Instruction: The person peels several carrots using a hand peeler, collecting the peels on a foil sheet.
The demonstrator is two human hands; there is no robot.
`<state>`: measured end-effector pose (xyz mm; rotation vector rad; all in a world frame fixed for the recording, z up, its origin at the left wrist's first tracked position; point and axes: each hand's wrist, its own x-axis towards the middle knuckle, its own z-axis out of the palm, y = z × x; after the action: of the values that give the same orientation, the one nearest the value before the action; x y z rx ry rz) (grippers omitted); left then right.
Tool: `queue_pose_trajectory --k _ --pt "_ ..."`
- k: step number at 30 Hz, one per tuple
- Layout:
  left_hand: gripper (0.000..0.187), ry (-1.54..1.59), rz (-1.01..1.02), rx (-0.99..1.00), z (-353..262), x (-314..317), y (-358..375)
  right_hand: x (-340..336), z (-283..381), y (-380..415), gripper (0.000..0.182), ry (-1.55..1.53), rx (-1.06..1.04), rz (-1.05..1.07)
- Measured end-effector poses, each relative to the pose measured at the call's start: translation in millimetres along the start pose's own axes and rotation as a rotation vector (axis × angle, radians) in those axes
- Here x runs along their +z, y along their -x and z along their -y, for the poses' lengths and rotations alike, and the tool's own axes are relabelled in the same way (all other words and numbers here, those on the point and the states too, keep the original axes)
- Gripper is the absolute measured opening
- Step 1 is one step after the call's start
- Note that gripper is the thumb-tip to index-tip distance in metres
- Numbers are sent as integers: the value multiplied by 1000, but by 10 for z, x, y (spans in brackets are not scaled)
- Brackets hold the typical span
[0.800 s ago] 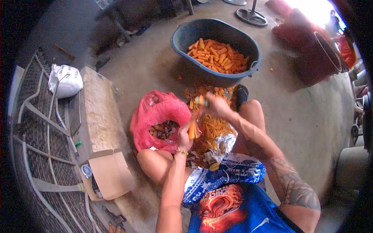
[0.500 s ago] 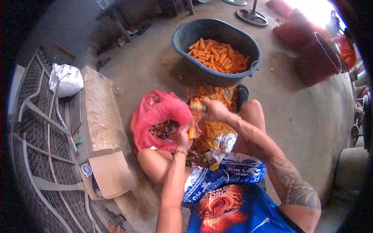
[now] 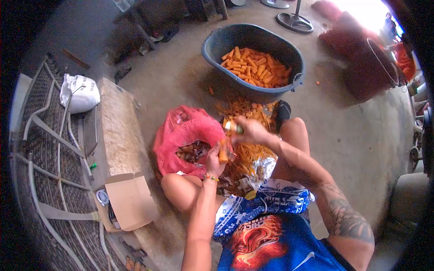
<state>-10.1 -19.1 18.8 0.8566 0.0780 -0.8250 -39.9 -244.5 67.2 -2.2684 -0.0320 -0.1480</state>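
My left hand (image 3: 215, 161) is wrapped round an orange carrot (image 3: 223, 151), held upright beside the pink mesh sack (image 3: 169, 143). Just above and to the right, my right hand (image 3: 251, 130) grips a peeler (image 3: 233, 127) with a pale, greenish handle, slightly blurred. The peeler is close to the carrot's upper end; whether they touch cannot be made out. Orange peelings (image 3: 248, 156) lie in a heap between my legs, beneath both hands. Dark and brownish bits show inside the sack's opening.
A dark blue tub (image 3: 208, 56) of peeled carrots (image 3: 257, 67) stands ahead. At left are a concrete ledge (image 3: 117, 122), an open cardboard box (image 3: 132, 201), a white bag (image 3: 80, 94) and a metal frame (image 3: 45, 171). A red container (image 3: 368, 74) lies at upper right.
The peeler has moved slightly away from the carrot, and the carrot stands a little more upright in my left hand. The whole view has shifted slightly.
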Motion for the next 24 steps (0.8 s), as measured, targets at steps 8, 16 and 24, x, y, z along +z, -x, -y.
queue_pose_trajectory --k 8,16,24 --pt "46 107 184 -84 -53 -152 27 -132 -2 -126 58 0 172 -144" --pt "40 27 253 -43 -153 -137 135 -196 -8 -188 47 59 186 -227" --pt "35 -1089 7 543 -266 11 159 69 154 114 76 199 -2 252"
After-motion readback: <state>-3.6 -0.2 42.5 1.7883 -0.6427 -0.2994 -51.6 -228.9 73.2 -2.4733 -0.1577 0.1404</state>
